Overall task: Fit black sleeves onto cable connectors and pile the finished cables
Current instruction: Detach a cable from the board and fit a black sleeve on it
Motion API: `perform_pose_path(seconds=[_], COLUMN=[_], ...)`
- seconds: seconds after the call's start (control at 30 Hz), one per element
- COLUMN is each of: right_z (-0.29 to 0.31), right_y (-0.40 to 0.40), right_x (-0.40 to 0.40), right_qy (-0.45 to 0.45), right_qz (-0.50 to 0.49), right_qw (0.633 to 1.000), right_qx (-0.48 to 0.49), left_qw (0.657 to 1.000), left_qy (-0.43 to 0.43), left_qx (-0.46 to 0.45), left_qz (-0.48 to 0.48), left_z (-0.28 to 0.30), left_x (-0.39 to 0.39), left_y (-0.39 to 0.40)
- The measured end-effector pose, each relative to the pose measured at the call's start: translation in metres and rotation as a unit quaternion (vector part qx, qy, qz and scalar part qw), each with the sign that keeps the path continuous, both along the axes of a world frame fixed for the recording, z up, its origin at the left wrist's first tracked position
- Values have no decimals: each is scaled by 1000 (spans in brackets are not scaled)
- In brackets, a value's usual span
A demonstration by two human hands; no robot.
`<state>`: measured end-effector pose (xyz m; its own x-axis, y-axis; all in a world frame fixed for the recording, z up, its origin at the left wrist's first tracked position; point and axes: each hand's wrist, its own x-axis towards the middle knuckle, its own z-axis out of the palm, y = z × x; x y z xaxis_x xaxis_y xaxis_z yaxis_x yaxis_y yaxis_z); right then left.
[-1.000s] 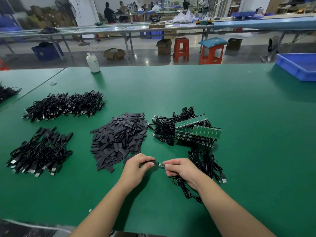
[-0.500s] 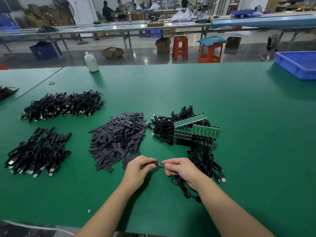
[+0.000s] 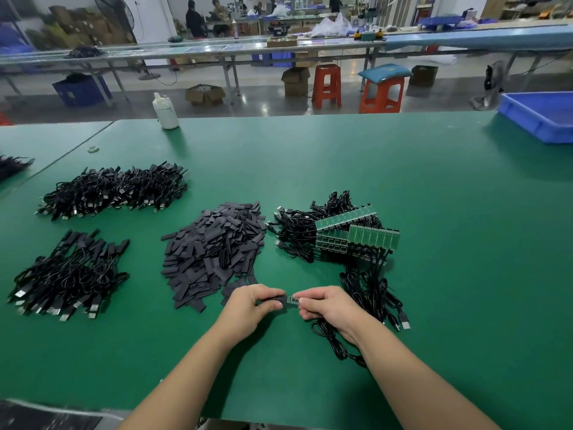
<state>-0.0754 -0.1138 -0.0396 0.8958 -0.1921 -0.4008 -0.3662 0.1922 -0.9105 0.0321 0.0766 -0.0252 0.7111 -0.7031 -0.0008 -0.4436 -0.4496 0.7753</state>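
Sleeves [image 3: 214, 252] of black colour lie in a loose heap in the middle of the green table [image 3: 434, 212], but I begin from the left side. At the far left, two piles of cables are on the table: the rear pile [image 3: 114, 189] is long and lies across, and the front pile [image 3: 68, 279] is nearer to the person, with metal plugs pointing to the table edge. A white bottle [image 3: 166, 111] stands upright at the far edge of the table, behind these piles.

Just in front of the heap of sleeves is the left hand [image 3: 251, 305]. Its fingers are curled and pinch one black sleeve [image 3: 273, 298], held above the table. The right hand [image 3: 328, 305] is just beside it, and its fingertips pinch a small connector board [image 3: 292, 300]. The end of the board meets the mouth of the sleeve between both hands; how deep it sits inside I cannot tell. A black cable [image 3: 335, 342] runs under the right wrist and lies on the table.

Behind the right hand there is a bundle of unfinished cables [image 3: 300, 231] with green board strips [image 3: 372, 238] lying on top of them. At the far right corner a blue tray [image 3: 542, 116] sits on the table.
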Motion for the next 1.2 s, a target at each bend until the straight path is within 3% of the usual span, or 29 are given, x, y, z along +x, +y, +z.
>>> perform_pose_path(seconds=[0.3, 0.53, 0.8, 1.2], right_z=[0, -1, -2, -2], right_y=[3, 1, 0, -3], right_x=[1, 2, 2, 2], right_qy=[0, 6, 6, 9], right_qz=[1, 2, 10, 16], right_qw=[1000, 1000, 1000, 1000], right_qx=[-16, -11, -2, -12], left_qw=[995, 995, 989, 996], left_qy=[-67, -92, -126, -80], left_qx=[60, -1, 34, -33], left_qz=[-48, -31, -65, -32], left_z=[-2, -2, -2, -3], left_x=[-5, -11, -9, -13], left_y=[-7, -11, -13, -9])
